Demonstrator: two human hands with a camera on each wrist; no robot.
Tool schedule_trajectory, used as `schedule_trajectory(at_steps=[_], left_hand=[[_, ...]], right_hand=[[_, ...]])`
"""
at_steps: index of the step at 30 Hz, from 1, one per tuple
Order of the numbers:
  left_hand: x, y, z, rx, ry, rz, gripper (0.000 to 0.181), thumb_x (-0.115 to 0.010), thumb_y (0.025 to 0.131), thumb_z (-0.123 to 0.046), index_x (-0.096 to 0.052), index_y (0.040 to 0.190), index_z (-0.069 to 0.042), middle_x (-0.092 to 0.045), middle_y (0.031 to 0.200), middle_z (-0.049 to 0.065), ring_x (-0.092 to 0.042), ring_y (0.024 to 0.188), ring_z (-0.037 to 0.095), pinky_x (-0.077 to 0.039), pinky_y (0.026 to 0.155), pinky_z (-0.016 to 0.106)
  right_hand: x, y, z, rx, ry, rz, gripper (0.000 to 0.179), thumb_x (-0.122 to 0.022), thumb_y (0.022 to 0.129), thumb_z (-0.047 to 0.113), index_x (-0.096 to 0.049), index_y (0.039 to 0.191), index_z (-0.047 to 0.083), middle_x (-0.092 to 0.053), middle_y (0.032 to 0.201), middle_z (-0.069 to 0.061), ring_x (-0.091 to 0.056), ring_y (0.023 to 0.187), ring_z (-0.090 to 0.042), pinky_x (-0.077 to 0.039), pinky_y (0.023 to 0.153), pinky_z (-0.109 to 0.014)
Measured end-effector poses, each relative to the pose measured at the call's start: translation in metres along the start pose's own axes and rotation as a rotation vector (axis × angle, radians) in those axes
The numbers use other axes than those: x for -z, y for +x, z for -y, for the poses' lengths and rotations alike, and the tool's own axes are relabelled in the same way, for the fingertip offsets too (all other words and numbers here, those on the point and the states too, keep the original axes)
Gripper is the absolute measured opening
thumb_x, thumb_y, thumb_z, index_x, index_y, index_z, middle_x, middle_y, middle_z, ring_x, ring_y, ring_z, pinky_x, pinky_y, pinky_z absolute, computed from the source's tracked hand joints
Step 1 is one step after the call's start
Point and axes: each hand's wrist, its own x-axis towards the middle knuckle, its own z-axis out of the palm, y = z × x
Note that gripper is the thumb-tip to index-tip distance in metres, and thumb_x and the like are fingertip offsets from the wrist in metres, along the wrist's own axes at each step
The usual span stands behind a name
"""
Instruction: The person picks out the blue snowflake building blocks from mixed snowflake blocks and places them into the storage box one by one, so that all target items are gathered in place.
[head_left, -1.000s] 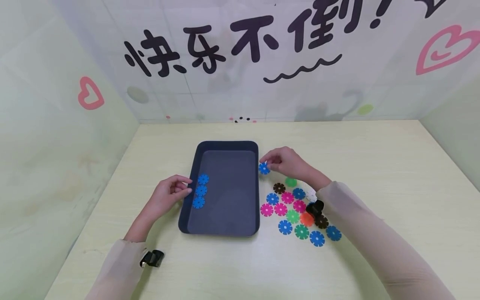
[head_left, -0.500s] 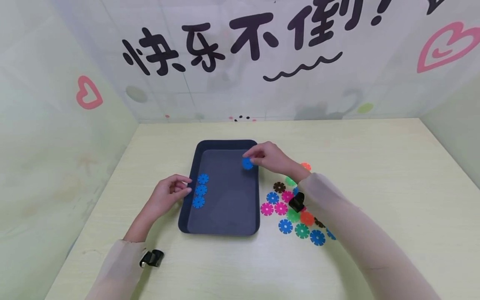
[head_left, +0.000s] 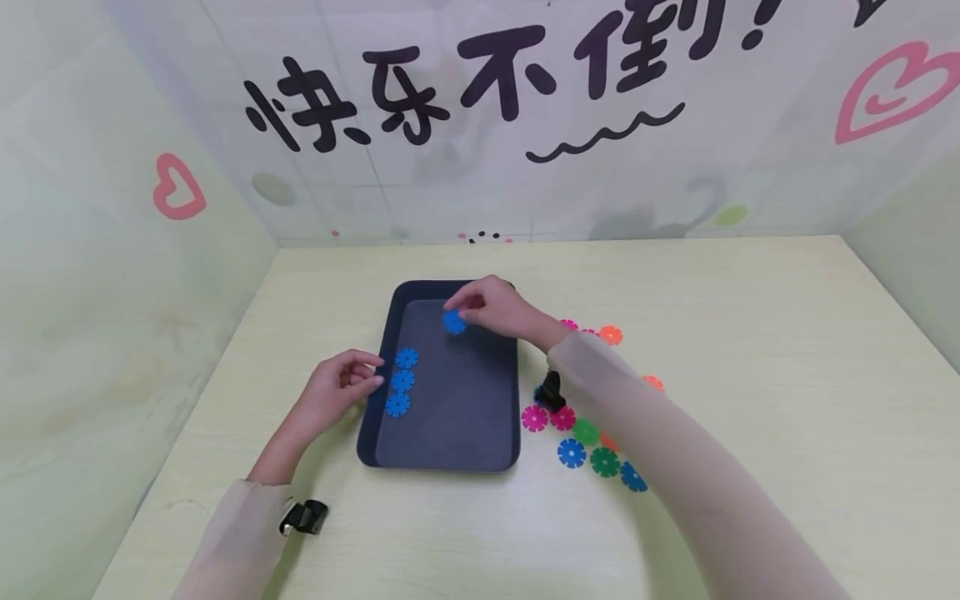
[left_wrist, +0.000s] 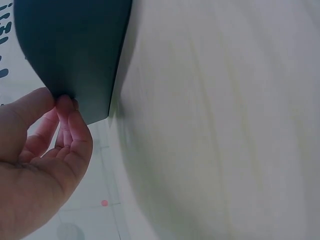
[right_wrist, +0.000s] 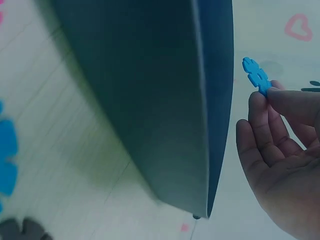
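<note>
Right hand [head_left: 495,307] is pinching a single blue disc [head_left: 454,322] between thumb and index finger; the other fingers are curling loosely behind. Disc is hanging from the fingertips over the far part of the dark tray [head_left: 465,425]; right wrist view is showing it tilted, clear of the tray wall.

Left hand [head_left: 333,390] is gripping the tray's left edge, thumb and fingertips closing on the rim, no visible gap. Nothing else is showing in that hand.

Row of three blue discs [head_left: 402,381] is lying flat inside the tray, just right of the left hand's fingertips, on the near-left side of the right hand. They are running in a line along the tray's left wall.

Loose discs are lying on the table [head_left: 787,375] under and around the right forearm, outside the tray: two pink discs [head_left: 534,418], a light green disc [head_left: 586,432], a dark green disc [head_left: 604,462] and a blue one [head_left: 572,453] are sitting nearer the person than the right hand. An orange disc [head_left: 611,335] is sitting right of that hand, beyond the wrist. Right sleeve [head_left: 675,450] is covering part of the pile, so count is staying unclear.
</note>
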Motion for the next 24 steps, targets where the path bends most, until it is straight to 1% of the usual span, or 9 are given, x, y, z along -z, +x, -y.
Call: schedule_trajectory(at_steps=[6, 13, 17, 24], left_hand=[[0.0, 0.001, 0.0, 0.0, -0.002, 0.001, 0.026, -0.062, 0.086, -0.005, -0.058, 0.11, 0.006, -0.058, 0.087, 0.014, -0.056, 0.073, 0.021, -0.047, 0.062, 0.022], [0.0, 0.0, 0.0, 0.004, -0.01, 0.003, 0.027, -0.062, 0.087, -0.005, -0.058, 0.111, 0.006, -0.057, 0.088, 0.014, -0.056, 0.074, 0.021, -0.047, 0.062, 0.022], [0.0, 0.0, 0.0, 0.01, -0.012, 0.004, 0.027, -0.062, 0.087, -0.005, -0.058, 0.111, 0.006, -0.057, 0.088, 0.015, -0.056, 0.074, 0.022, -0.048, 0.061, 0.023], [-0.001, 0.0, -0.002, 0.011, -0.01, 0.004, 0.027, -0.062, 0.087, -0.006, -0.058, 0.111, 0.005, -0.059, 0.089, 0.015, -0.057, 0.075, 0.022, -0.047, 0.062, 0.022]], right_hand=[[-0.007, 0.014, 0.01, 0.027, -0.002, 0.022, 0.02, -0.058, 0.089, 0.003, -0.068, 0.106, 0.003, -0.064, 0.106, -0.007, -0.058, 0.086, -0.016, -0.048, 0.074, -0.025], [-0.021, 0.029, 0.017, 0.031, 0.036, 0.016, 0.021, -0.056, 0.089, 0.001, -0.068, 0.106, 0.002, -0.065, 0.102, -0.007, -0.056, 0.078, -0.017, -0.046, 0.068, -0.023], [-0.03, 0.035, 0.016, -0.004, 0.06, 0.013, 0.021, -0.055, 0.089, 0.0, -0.068, 0.105, 0.003, -0.065, 0.099, -0.007, -0.056, 0.076, -0.019, -0.043, 0.064, -0.023], [-0.045, 0.043, 0.009, -0.078, 0.089, -0.002, 0.021, -0.055, 0.09, 0.001, -0.068, 0.106, 0.004, -0.066, 0.098, -0.008, -0.059, 0.081, -0.027, -0.042, 0.061, -0.022]])
